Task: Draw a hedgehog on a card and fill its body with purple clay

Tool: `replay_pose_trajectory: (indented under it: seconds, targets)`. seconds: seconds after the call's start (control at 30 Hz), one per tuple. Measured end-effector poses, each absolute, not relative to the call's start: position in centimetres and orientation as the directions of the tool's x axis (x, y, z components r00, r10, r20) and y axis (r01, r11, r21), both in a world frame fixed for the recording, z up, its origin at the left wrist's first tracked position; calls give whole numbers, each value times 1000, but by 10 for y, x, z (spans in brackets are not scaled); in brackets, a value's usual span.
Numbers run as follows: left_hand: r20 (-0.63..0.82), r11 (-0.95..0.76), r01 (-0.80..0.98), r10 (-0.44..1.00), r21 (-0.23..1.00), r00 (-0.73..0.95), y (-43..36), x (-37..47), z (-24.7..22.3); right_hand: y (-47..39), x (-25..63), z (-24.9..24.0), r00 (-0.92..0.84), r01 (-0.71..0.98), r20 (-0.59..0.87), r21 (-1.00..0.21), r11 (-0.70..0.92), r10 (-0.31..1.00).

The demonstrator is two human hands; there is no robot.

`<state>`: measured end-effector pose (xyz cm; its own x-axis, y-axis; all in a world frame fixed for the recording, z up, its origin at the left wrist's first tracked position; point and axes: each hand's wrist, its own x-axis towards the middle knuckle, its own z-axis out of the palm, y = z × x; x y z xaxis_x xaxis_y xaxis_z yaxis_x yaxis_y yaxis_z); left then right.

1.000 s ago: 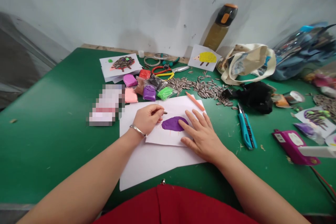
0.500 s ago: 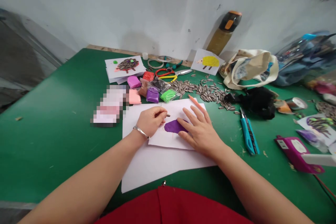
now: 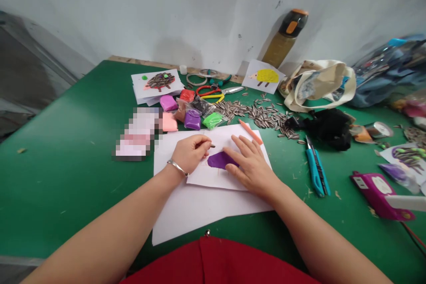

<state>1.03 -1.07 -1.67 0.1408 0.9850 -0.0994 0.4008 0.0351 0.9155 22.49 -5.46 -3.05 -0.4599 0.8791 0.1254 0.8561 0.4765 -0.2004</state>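
Note:
My left hand [image 3: 192, 154], with a silver bracelet at its wrist, pinches a small dark seed [image 3: 212, 145] above the left part of a white paper [image 3: 203, 180]. A flat purple clay shape [image 3: 218, 160] lies on that paper, just right of the pinching fingers. My right hand [image 3: 251, 166] rests with spread fingers on the paper and over the right end of the purple shape, hiding that end. Beyond its fingertips lies an orange tool [image 3: 250, 131]. Larger white sheets [image 3: 179, 213] lie underneath.
Behind the paper are clay packets [image 3: 192, 119], scissors [image 3: 232, 90], a seed pile [image 3: 266, 116] and a hedgehog picture [image 3: 159, 83]. A blue cutter [image 3: 317, 171], black bag [image 3: 333, 128] and magenta device [image 3: 379, 195] lie right. A bottle [image 3: 282, 40] stands by the wall.
My right hand's fingers have shifted slightly left, showing more of the orange tool. My left hand still pinches the seed in nearly the same place. The whole view has moved slightly.

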Motion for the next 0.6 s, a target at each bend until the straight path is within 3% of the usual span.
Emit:
replay_pose_trajectory:
  seconds: [0.6]
  targets:
    - [-90,28,408,987,913,136,-11,11,-16,-50,226,-35,-469,846,121,-224,484,875]
